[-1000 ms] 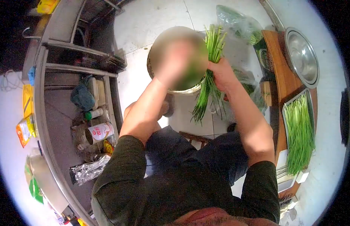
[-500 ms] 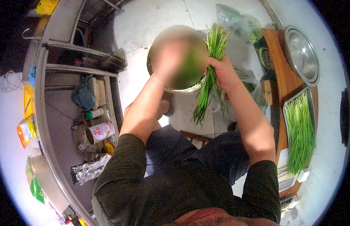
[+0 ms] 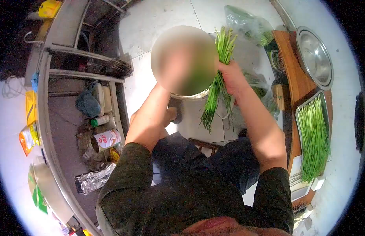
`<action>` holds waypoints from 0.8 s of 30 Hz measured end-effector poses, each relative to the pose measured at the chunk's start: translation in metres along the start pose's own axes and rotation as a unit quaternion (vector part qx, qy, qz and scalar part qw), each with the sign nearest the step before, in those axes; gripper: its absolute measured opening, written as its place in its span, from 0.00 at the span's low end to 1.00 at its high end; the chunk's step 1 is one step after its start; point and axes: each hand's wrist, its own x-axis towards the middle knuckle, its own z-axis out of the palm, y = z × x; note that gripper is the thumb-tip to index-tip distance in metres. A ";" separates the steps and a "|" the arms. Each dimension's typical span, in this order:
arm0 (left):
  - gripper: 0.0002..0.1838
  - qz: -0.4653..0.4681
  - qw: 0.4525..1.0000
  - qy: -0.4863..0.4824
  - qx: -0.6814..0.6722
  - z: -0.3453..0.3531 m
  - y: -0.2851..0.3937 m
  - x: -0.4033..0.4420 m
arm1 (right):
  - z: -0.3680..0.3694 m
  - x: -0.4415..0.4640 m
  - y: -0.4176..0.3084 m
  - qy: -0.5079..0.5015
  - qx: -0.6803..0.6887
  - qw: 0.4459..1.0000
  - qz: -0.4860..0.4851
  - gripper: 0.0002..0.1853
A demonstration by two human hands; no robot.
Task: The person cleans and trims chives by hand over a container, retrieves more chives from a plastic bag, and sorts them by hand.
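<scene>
My right hand [image 3: 230, 75] is closed around a bunch of green chives [image 3: 225, 45]; the pale cut ends point up and away, while the dark leafy ends hang down toward my knees. Left of it, my left hand [image 3: 175, 65] reaches over a round container [image 3: 192, 96] on the floor. A blurred disc covers that hand and most of the container, so its fingers are hidden. Some green shows through the blur beside it. More chives [image 3: 314, 137] lie lined up in a metal tray [image 3: 299, 118] on the right.
A steel bowl [image 3: 315, 59] rests on a wooden board [image 3: 286, 59] at right. Clear plastic bags [image 3: 245, 23] with greens lie on the tiled floor [image 3: 163, 15]. On the left, a metal shelf [image 3: 86, 74] holds a labelled can [image 3: 108, 138], a blue cloth [image 3: 87, 103] and foil [image 3: 94, 180].
My left forearm has shifted slightly to the left over the container. My right hand keeps hold of the chives in almost the same place.
</scene>
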 end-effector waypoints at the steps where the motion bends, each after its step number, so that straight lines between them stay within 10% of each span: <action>1: 0.17 -0.017 0.999 -0.015 -0.025 -0.001 0.002 -0.002 | -0.002 0.002 0.003 -0.013 0.001 1.000 0.001 0.11; 8: 0.17 0.044 0.997 0.028 0.059 0.006 -0.028 0.008 | -0.003 0.005 0.006 -0.036 -0.008 0.999 -0.008 0.12; 12: 0.13 0.000 0.993 -0.115 0.014 -0.022 0.000 0.002 | -0.005 0.006 0.008 -0.034 -0.001 0.999 -0.011 0.12; 24: 0.08 0.068 0.866 -0.163 -0.467 0.009 0.003 -0.014 | -0.005 0.002 0.005 -0.036 -0.011 0.999 0.040 0.13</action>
